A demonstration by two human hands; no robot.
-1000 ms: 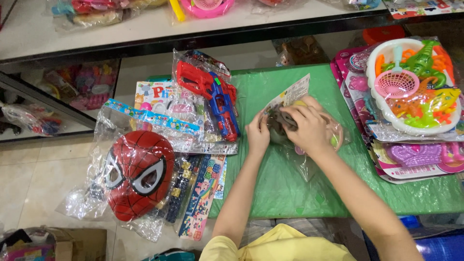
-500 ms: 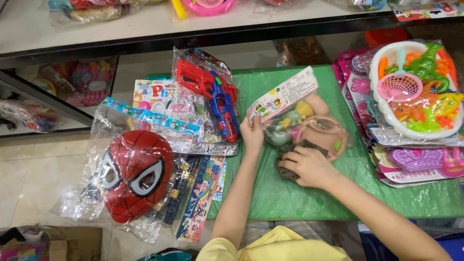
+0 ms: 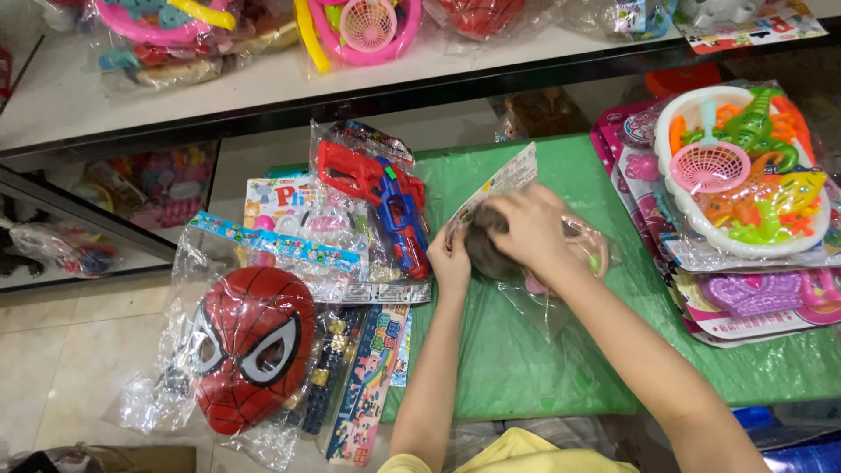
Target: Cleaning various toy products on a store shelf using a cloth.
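A clear plastic toy bag (image 3: 561, 293) with a printed card header (image 3: 498, 186) lies on the green table (image 3: 517, 368). My left hand (image 3: 451, 260) grips the bag's left edge near the header. My right hand (image 3: 526, 229) is closed around a dark rounded object (image 3: 484, 252) at the bag's opening. Pale toy pieces show inside the bag beside my right wrist.
A red and blue toy gun pack (image 3: 385, 197) lies left of the bag. A red mask in plastic (image 3: 250, 346) and sticker strips sit at the lower left. A white basket of colourful toys (image 3: 745, 171) and purple toy packs (image 3: 753, 293) fill the right. A shelf (image 3: 263, 79) runs above.
My right hand has moved up from the bag's lower part to its opening with the dark object. The header card has tilted lower, and my left hand stays on the bag's edge.
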